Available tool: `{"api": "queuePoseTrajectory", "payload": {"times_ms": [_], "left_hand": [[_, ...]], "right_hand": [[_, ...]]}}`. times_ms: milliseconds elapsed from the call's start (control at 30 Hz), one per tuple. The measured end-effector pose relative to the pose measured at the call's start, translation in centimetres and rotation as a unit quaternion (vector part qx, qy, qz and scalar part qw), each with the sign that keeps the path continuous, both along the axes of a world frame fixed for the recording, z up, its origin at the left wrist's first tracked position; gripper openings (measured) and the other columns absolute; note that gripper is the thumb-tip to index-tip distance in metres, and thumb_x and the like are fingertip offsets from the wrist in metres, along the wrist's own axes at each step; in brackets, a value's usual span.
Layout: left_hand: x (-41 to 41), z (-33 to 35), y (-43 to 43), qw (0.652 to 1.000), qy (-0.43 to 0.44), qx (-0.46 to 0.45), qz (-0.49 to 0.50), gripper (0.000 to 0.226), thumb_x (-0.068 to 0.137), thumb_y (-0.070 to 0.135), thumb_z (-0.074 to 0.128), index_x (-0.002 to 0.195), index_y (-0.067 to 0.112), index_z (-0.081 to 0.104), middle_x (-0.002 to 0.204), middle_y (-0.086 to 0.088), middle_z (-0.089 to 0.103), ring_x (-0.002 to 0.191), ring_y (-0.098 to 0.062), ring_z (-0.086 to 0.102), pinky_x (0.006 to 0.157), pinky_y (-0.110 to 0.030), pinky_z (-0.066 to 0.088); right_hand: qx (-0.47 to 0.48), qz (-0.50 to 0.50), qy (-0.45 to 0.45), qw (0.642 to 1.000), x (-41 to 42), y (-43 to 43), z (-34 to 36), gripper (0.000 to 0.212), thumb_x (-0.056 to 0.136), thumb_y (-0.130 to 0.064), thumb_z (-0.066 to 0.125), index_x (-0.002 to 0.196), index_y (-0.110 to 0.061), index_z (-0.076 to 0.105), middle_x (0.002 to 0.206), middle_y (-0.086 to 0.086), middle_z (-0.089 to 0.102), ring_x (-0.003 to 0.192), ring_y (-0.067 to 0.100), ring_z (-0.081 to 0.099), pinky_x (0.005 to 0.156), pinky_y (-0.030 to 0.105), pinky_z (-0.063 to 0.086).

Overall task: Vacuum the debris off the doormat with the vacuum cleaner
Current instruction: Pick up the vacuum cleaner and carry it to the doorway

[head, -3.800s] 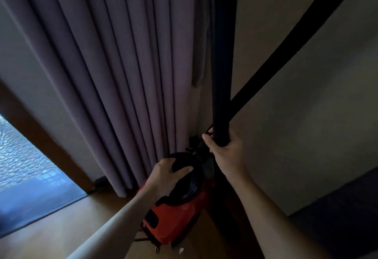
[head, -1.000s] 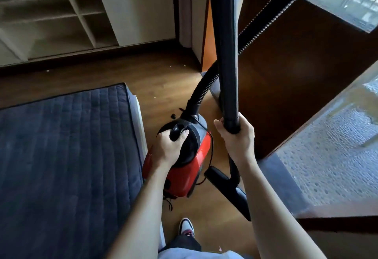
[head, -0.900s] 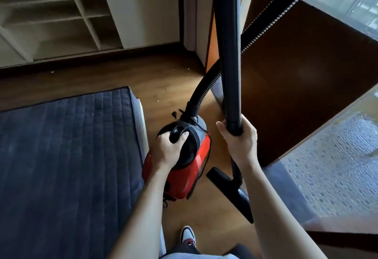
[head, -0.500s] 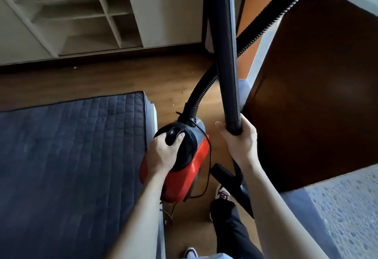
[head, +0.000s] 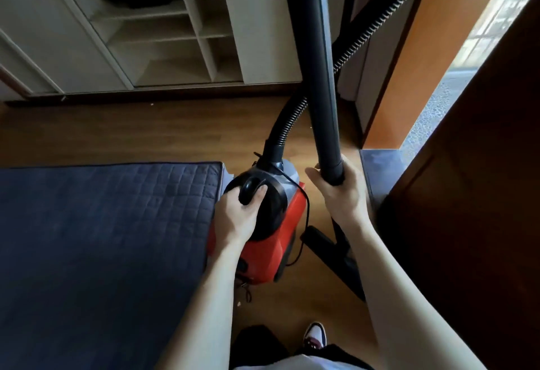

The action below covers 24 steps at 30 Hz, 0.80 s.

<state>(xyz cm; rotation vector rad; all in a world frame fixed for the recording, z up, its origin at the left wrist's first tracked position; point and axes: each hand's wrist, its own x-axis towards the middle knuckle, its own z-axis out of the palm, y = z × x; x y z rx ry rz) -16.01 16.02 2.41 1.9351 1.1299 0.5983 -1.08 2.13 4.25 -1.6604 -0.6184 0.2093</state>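
A red and black canister vacuum cleaner (head: 271, 241) hangs above the wooden floor, carried by its black top handle, which my left hand (head: 236, 217) grips. My right hand (head: 342, 194) grips the lower end of the black rigid wand (head: 321, 71), which rises upright out of the top of the view. The ribbed black hose (head: 287, 119) runs from the canister up behind the wand. The black floor nozzle (head: 330, 255) hangs below my right hand. No doormat shows that I can identify with certainty.
A dark blue quilted mattress or pad (head: 96, 247) fills the left. White open shelving (head: 175, 36) stands ahead. A dark wooden door (head: 473, 194) stands close on the right, with an orange wall (head: 420, 56) and a tiled outdoor strip (head: 432, 106) beyond. My shoe (head: 317, 334) is below.
I carried the vacuum away from the curtain corner. The view has turned left over the last second, bringing the shelving to centre and the door closer on the right. Both grips are unchanged.
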Motion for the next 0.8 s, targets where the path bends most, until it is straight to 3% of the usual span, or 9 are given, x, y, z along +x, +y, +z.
{"api": "queuePoseTrajectory", "payload": {"times_ms": [100,167,433,700,800], "left_hand": [[3.1,0.6,1.4,1.0,-0.003,0.005,0.01,0.04,0.086,0.057,0.065,0.089,0.018,0.072,0.079,0.009,0.07,0.078,-0.01,0.066,0.068,-0.029,0.051],[4.9,0.6,2.6,1.0,0.0,0.005,0.013,0.041,0.085,0.059,0.064,0.09,0.019,0.073,0.082,0.009,0.071,0.079,-0.01,0.066,0.072,-0.031,0.054],[11.3,-1.0,9.5,0.999,0.001,-0.006,0.036,0.049,0.084,0.06,0.064,0.078,0.012,0.068,0.07,0.001,0.068,0.068,-0.017,0.066,0.066,-0.039,0.055],[20.4,-1.3,22.2,1.0,-0.01,-0.018,0.015,0.044,0.084,0.057,0.066,0.067,0.016,0.062,0.06,0.005,0.061,0.061,-0.016,0.062,0.053,-0.03,0.045],[23.6,-0.3,27.0,1.0,0.0,-0.017,-0.012,0.042,0.087,0.055,0.065,0.064,0.022,0.055,0.056,0.009,0.055,0.055,-0.005,0.055,0.048,-0.021,0.033]], "right_hand": [[0.001,0.016,-0.017,1.0,3.2,1.9,-0.1,0.027,0.083,-0.023,0.081,0.082,-0.008,0.058,0.073,0.016,0.06,0.067,0.035,0.053,0.062,0.047,0.046],[0.006,0.025,-0.022,0.999,4.9,3.3,-0.3,0.033,0.081,-0.032,0.078,0.081,-0.007,0.056,0.074,0.018,0.059,0.069,0.039,0.052,0.063,0.052,0.046],[-0.005,0.043,-0.022,0.999,11.0,10.3,-1.7,0.034,0.081,-0.039,0.077,0.083,-0.011,0.058,0.075,0.017,0.059,0.07,0.039,0.052,0.064,0.052,0.048],[-0.02,0.025,-0.034,0.999,19.5,24.1,-2.0,0.046,0.079,-0.047,0.076,0.083,-0.005,0.057,0.077,0.022,0.059,0.072,0.043,0.053,0.066,0.059,0.048],[-0.026,0.019,-0.037,0.999,22.1,29.4,-1.1,0.048,0.078,-0.051,0.076,0.081,-0.007,0.056,0.076,0.021,0.057,0.072,0.042,0.051,0.064,0.055,0.047]]}}
